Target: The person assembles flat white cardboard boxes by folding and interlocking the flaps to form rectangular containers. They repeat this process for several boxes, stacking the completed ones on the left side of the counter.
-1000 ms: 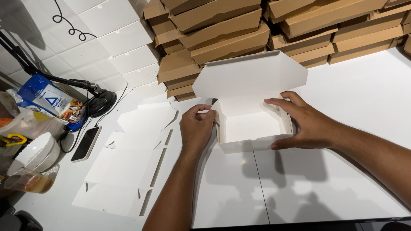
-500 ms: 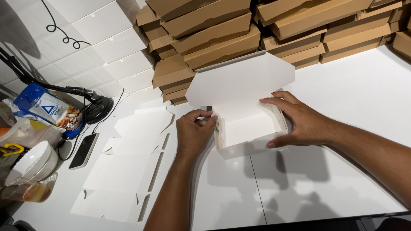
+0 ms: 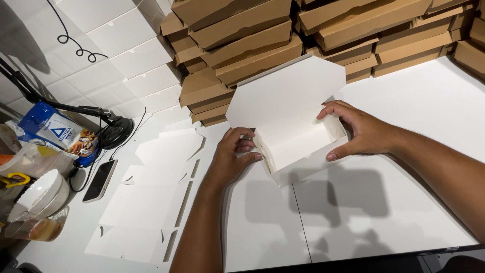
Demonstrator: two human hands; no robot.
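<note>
filling the white table (image 3: 414,96), brown boxes (image 3: 262,45) stacked behind.

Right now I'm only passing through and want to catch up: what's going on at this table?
A person is folding a white carton into shape on a white table. The left hand presses on its left end wall and the right hand grips the right end; the lid stands open. Flat white blanks lie to the left, a wall of folded brown boxes is stacked behind, and a phone lies farther left.
</note>
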